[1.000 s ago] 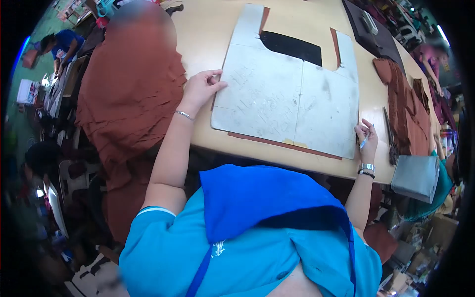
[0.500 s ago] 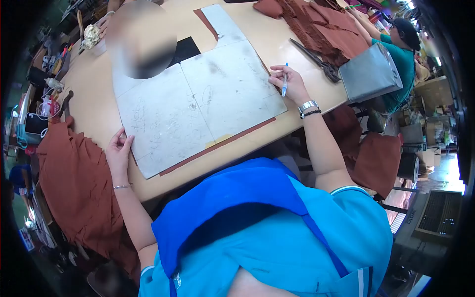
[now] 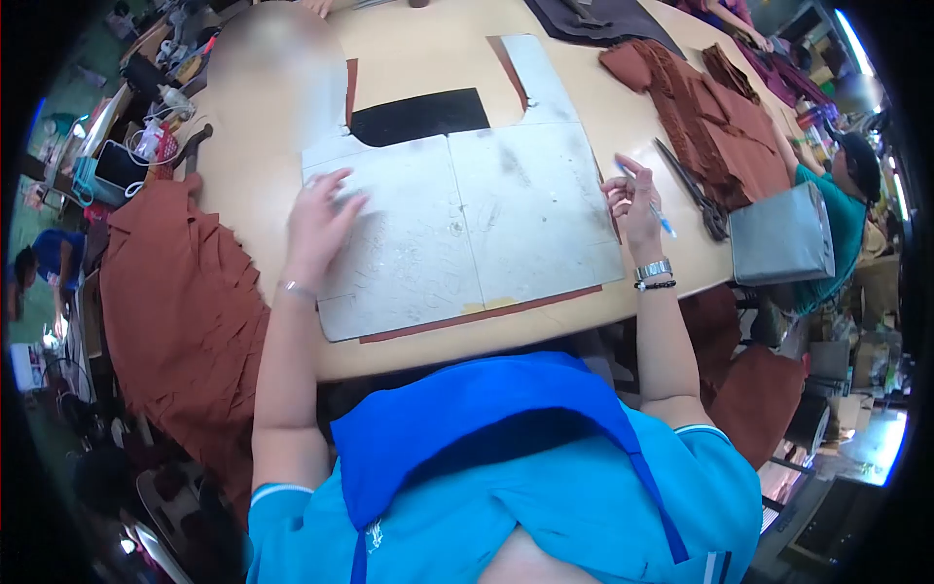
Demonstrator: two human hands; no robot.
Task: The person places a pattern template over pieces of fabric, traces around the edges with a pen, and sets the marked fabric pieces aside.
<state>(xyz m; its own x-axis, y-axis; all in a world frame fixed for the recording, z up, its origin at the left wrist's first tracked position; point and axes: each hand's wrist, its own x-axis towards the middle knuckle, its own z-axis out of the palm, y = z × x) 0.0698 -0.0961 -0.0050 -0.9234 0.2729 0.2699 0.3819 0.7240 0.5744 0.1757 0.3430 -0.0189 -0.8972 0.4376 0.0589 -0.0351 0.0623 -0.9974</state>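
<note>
A large grey-white pattern template (image 3: 525, 214) with handwriting lies flat on the table. Strips of brown fabric (image 3: 530, 305) stick out from under its edges. My left hand (image 3: 326, 222) is at the template's upper left side, fingers apart, with nothing in it; whether it touches the board I cannot tell. My right hand (image 3: 637, 200) is just off the right edge, fingers closed around a blue pen (image 3: 664, 222) that slants toward the lower right. A black piece (image 3: 418, 117) shows in the template's top cut-out.
Dark scissors (image 3: 696, 190) lie right of my right hand, beside a metal box (image 3: 781, 232) and a heap of brown cloth (image 3: 696, 117). More brown cloth (image 3: 180, 302) hangs over the table's left side. A co-worker in a teal shirt (image 3: 832, 234) is at the right.
My left hand has left the template's lower left edge and moved up its left side, fingers spreading. The pen in my right hand has tilted. The view has shifted, so the table appears turned.
</note>
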